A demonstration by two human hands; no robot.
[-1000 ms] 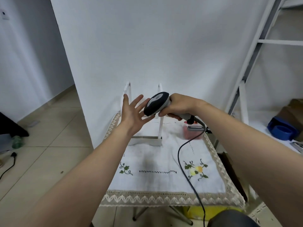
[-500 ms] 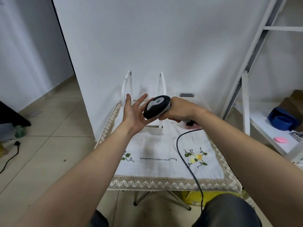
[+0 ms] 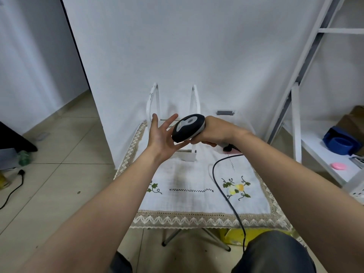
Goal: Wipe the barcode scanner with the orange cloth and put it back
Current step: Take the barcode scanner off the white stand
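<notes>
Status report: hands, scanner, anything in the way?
Right hand grips scanner, held over table. Left hand open, at its head. Cord trails across table; no cloth in either hand.

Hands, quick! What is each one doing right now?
Left hand: open, fingers spread, holding nothing.
Right hand: closed, its grip round the barcode scanner handle.

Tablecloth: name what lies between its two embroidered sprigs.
Head view: a dashed openwork line and the scanner's black cable, between the leaf sprig and the flower sprig.
</notes>
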